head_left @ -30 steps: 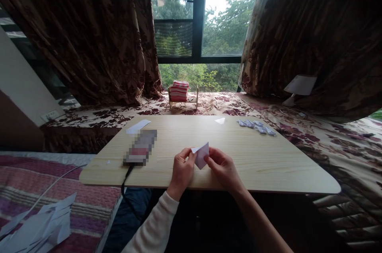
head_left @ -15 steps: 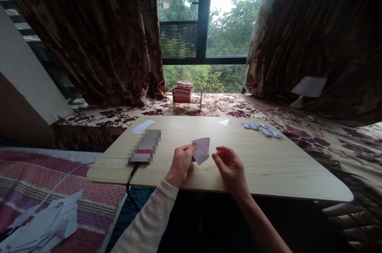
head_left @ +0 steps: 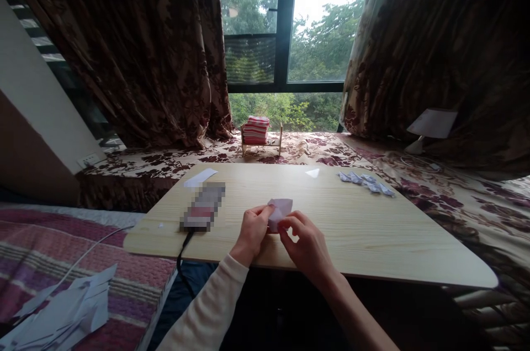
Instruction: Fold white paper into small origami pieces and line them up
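Brought back to the folded paper (head_left: 280,212) is the right hand (head_left: 306,242), which is seen apart from it half a second ago. Between the two hands, over the near middle of the desk (head_left: 397,240), the paper is held; its left side is clamped in the grip of the left hand (head_left: 252,233). Its lower right edge is met by the right fingertips, but whether that grip is closed on the paper cannot be told.

Taken from the paper, a white triangle (head_left: 313,173) is seen at one o'clock, and a cluster of small folded pieces (head_left: 356,178) at between two and three. At nine o'clock a pixelated object (head_left: 202,210) is joined to a black cable (head_left: 179,262), with a white paper strip (head_left: 201,177) laid at ten. At eight o'clock, loose white papers (head_left: 72,307) are spread on the striped bedspread (head_left: 128,290).
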A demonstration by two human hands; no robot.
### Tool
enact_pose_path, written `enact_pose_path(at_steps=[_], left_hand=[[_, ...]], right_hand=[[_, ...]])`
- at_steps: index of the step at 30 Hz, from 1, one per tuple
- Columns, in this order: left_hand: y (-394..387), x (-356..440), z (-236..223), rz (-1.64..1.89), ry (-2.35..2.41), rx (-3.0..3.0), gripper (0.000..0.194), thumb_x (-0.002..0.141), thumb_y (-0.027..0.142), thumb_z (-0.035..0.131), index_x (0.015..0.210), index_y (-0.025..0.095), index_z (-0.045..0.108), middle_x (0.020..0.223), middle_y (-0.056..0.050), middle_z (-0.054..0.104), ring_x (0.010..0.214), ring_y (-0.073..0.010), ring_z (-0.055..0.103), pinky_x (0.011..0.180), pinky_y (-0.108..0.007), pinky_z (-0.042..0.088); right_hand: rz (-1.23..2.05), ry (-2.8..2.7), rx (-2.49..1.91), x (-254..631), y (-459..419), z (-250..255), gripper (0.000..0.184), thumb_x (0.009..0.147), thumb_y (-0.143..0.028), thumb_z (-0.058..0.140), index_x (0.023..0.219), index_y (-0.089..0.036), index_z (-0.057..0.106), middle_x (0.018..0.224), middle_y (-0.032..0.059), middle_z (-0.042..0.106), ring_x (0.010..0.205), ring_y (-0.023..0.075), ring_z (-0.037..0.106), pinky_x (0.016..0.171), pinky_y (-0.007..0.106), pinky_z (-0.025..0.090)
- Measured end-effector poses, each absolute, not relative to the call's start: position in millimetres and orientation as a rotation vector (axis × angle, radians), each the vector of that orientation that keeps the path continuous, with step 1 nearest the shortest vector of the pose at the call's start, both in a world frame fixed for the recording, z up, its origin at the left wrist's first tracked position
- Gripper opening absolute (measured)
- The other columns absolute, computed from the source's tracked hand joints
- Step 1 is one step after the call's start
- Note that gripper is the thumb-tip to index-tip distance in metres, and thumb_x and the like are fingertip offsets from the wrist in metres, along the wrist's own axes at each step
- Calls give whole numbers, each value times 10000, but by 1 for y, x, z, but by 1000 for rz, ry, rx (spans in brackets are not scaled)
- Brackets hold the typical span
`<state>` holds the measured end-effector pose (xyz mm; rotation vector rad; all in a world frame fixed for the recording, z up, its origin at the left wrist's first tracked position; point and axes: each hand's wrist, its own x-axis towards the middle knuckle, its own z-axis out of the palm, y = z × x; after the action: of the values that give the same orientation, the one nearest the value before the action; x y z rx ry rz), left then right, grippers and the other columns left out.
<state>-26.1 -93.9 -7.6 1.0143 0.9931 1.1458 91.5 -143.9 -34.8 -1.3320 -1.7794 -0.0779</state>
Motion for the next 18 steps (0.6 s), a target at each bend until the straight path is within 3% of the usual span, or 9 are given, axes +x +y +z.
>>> enact_pose_path(at_steps=[2, 9, 14, 18], left_hand=[[-95, -27, -5, 1116, 989, 997, 291, 606, 405, 705, 572, 134, 608, 546, 8, 535, 505, -109, 475, 478, -238, 430], [-96, -27, -4, 1121, 989, 959, 258, 629, 381, 698, 592, 140, 612, 553, 7, 559, 495, -98, 495, 471, -214, 423], [-94, -28, -6, 1101, 975, 968, 289, 607, 398, 715, 587, 131, 605, 549, 8, 545, 500, -111, 515, 474, -234, 446], [-93, -29, -7, 1101, 975, 981, 297, 602, 404, 717, 599, 124, 617, 580, -2, 558, 523, -106, 512, 469, -218, 427]], right_hand=[[-117, -1818, -1298, 91, -149, -30, 141, 853, -148, 518, 805, -214, 632, 826, 36, 629, 759, 176, 583, 654, 277, 451], [-181, -2023, -1259, 92, -164, -22, 139, 885, -151, 479, 866, -210, 603, 1181, 95, 608, 905, 203, 616, 751, 324, 487], [-106, -1986, -1300, 89, -156, -21, 254, 926, -116, 371, 1079, -210, 550, 1082, 78, 640, 813, 173, 636, 672, 271, 468], [-181, -1995, -1438, 83, -148, -17, 231, 899, -145, 460, 1091, -212, 568, 1018, 63, 649, 736, 180, 635, 592, 262, 429]])
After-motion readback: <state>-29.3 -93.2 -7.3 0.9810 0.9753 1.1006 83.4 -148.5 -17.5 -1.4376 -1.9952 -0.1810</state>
